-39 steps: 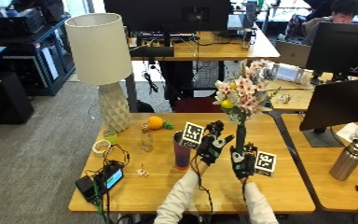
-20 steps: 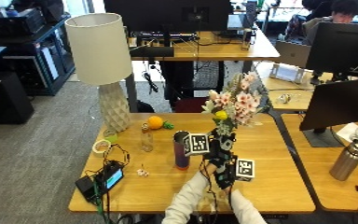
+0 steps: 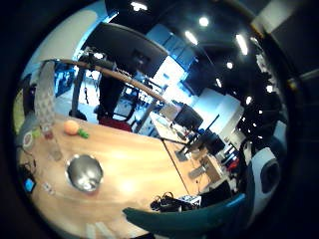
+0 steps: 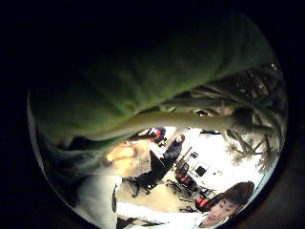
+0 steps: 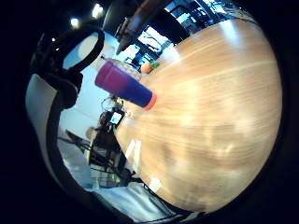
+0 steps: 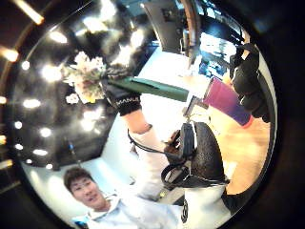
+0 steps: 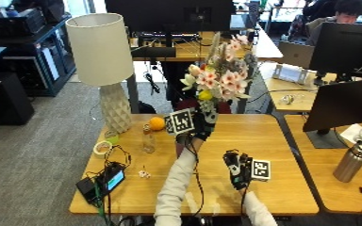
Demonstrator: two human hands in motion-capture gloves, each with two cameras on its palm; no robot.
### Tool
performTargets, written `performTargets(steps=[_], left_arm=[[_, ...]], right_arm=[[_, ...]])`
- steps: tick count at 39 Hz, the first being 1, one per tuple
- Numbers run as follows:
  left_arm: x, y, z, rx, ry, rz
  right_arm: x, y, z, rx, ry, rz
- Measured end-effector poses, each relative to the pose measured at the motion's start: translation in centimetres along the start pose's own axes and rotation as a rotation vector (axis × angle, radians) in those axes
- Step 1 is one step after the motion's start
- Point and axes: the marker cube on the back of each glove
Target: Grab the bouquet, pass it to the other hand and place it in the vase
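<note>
Over wooden table, left hand grips bouquet stems, held upright above vase; right hand hovers empty, fingers spread

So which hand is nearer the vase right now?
Left. The left hand holds the bouquet up directly above the vase, hiding it in the outside view. The right hand hovers open over the table, off to the side.

A gloved hand grips the bouquet by its green wrapped stem, flowers held up toward the ceiling lights. Beside the stem's end a pink-purple vase stands on the wooden desk, with gloved fingers near it.
</note>
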Motion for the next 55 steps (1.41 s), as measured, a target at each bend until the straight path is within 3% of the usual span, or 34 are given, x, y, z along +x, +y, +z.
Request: performTargets(steps=[6,10,14,23,39,44,48,50,52,55], left_arm=[[-1.3,-4.5,-2.9,0.116,-0.037,-0.002],[-2.9,-5.2,-3.7,0.141,-0.090,-0.027],[-5.3,-5.2,-3.7,0.151,-0.114,-0.051],[-10.4,-4.6,-2.8,0.177,-0.111,-0.142],[-15.7,-3.9,-2.4,0.230,-0.136,-0.189],[-17.7,-2.5,-2.5,0.101,-0.147,-0.218],[-20.0,2.6,-3.5,-0.219,-0.144,-0.277],[-21.9,5.5,-4.8,-0.302,-0.169,-0.307],[-22.1,7.0,-6.5,-0.263,-0.199,-0.233],[-21.6,7.2,-8.5,-0.104,-0.175,0.104]], right_arm=[[2.1,-1.2,-3.1,0.038,0.173,-0.155],[1.7,-1.0,-3.7,0.047,0.115,-0.069],[2.6,-2.2,-5.2,0.045,0.195,-0.195],[2.5,-2.5,-6.9,0.077,0.131,0.020],[3.8,-1.5,-6.4,0.045,0.101,0.096],[3.4,-1.0,-5.6,0.015,0.094,0.106],[3.0,-0.8,-4.9,-0.025,0.104,0.082],[4.7,-1.1,-4.8,-0.044,0.076,0.080],[3.8,-0.8,-4.3,-0.053,0.074,0.095],[0.5,0.4,-3.6,-0.052,0.126,0.157]])
